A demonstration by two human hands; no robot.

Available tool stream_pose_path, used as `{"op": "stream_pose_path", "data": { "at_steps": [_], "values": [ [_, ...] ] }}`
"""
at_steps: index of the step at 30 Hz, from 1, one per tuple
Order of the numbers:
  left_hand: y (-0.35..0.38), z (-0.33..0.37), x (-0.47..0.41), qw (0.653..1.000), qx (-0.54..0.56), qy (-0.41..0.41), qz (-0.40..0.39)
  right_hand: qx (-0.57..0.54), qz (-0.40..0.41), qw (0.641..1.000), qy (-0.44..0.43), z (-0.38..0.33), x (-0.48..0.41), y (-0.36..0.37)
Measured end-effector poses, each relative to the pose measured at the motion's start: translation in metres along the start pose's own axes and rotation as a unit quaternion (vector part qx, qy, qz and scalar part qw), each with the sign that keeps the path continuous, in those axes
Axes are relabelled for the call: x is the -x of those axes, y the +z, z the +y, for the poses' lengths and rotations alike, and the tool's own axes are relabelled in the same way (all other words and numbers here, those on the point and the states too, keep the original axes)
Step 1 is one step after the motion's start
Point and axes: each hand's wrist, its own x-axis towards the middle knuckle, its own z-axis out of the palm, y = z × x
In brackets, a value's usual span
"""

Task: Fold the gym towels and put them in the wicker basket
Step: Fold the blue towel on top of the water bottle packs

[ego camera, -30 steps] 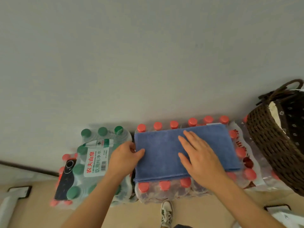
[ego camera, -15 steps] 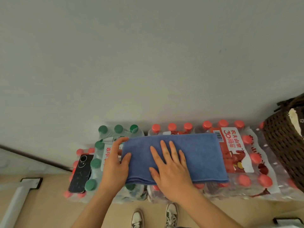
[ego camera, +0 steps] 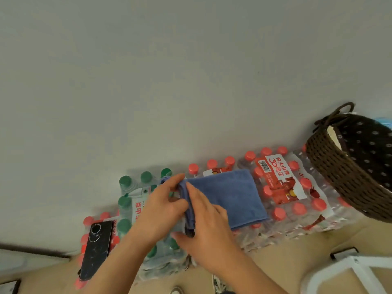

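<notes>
One blue towel (ego camera: 229, 198), folded, lies on the surface formed by shrink-wrapped packs of bottled water, mostly on the red-capped pack (ego camera: 282, 183), with its left end reaching the single green-capped pack (ego camera: 132, 187). The towel's long axis runs roughly from 9 o'clock to 3 o'clock, the right end dipping slightly toward 4 o'clock. The layered, bunched end points to 9 o'clock and the flat end toward the wicker basket (ego camera: 339, 177). Two hands meet at the bunched end. The left hand (ego camera: 157, 211) pinches its upper corner between thumb and fingers. The right hand (ego camera: 207, 230) grasps the same end just below, fingers on top and thumb at the lower edge. Half a second earlier the right hand lay flat and spread on the middle of the towel, which stretched longer from side to side; it now reads shorter, its left end gathered. The one basket, dark-lined, sits at 3 o'clock, well apart from the towel. One black phone (ego camera: 96, 249) rests at 8 o'clock on further red-capped bottles, whose pack count cannot be told.
</notes>
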Motion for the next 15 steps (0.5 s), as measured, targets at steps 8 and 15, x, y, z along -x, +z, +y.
{"op": "stream_pose_path", "data": {
  "at_steps": [8, 15],
  "values": [
    [0.001, 0.005, -0.057, 0.855, -0.433, 0.284, -0.014, -0.275, 0.171, 0.942, 0.085, 0.035, 0.012, -0.006],
    [0.007, 0.01, -0.092, 0.895, -0.374, 0.029, -0.241, -0.276, 0.116, 0.94, 0.163, 0.08, 0.015, -0.027]
  ]
}}
